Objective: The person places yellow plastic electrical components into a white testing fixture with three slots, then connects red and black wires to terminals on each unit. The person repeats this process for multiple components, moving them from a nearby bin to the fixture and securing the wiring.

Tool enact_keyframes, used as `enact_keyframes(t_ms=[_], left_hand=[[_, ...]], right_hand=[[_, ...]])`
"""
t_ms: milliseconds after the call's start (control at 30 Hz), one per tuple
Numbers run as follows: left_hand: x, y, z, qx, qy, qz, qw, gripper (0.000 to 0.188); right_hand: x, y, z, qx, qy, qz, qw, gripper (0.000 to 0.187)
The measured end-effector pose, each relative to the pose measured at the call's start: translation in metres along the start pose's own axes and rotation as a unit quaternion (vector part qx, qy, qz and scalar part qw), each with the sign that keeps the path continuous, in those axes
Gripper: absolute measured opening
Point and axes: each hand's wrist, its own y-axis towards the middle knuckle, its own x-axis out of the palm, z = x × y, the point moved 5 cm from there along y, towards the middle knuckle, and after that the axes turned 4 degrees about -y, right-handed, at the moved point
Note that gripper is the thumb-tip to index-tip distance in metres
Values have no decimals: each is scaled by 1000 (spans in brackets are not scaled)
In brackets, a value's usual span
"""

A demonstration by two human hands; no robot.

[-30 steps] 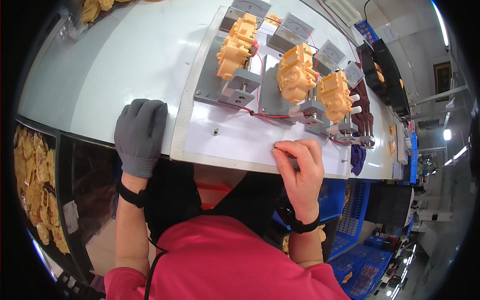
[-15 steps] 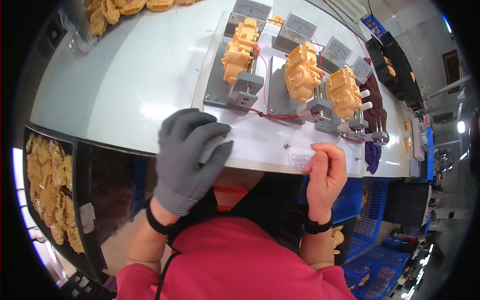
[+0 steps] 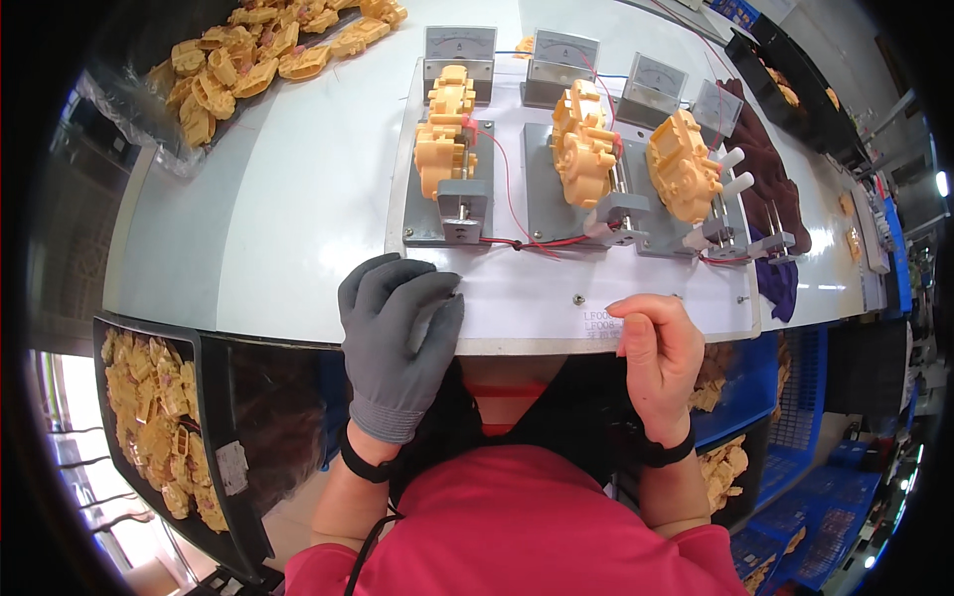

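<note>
My left hand (image 3: 397, 323), in a grey glove, rests at the table's front edge. Its fingers are curved, with a gap between thumb and forefinger and nothing seen between them. My bare right hand (image 3: 664, 348) lies at the same edge further right, loosely curled, thumb close to the forefinger; no object shows in it. Beyond the hands, three yellow plastic gear housings sit on grey test fixtures: a left housing (image 3: 442, 159), a middle housing (image 3: 581, 159) and a right housing (image 3: 684, 169). Neither hand touches them. Red wires (image 3: 556, 243) run along the fixtures' fronts.
Analog meters (image 3: 561, 62) stand behind the fixtures. Yellow parts (image 3: 238, 74) are heaped at the far left, and more fill a black crate (image 3: 214, 397) below the table. Dark cloth (image 3: 770, 169) lies right of the fixtures. Blue crates (image 3: 795, 417) stand at lower right.
The view has shifted and turned slightly, so fixtures and table sit differently in the picture. Both hands stay at the table edge in nearly the same pose.
</note>
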Motion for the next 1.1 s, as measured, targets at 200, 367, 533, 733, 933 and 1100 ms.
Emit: enact_keyframes(t_ms=[200, 367, 533, 733, 933, 1100], left_hand=[[0, 1, 2, 1, -3, -6, 1000, 20], [0, 1, 3, -3, -7, -21, 1000, 18], [0, 0, 3, -2, -9, -17, 1000, 17], [1, -1, 0, -16, -15, -16, 1000, 18], [1, -1, 1, -23, -8, -26, 999, 18], [2, -2, 0, -32, 9, -31, 999, 18]], right_hand=[[1, 2, -3, -24, -24, 0, 999, 5], [0, 5, -8, -61, -42, 10, 997, 5], [1, 7, -8, -100, -52, 26, 993, 5], [0, 9, -10, -140, -59, 32, 988, 4], [-2, 9, -11, -155, -56, 35, 986, 7], [0, 11, -12, -112, -92, 6, 989, 11]])
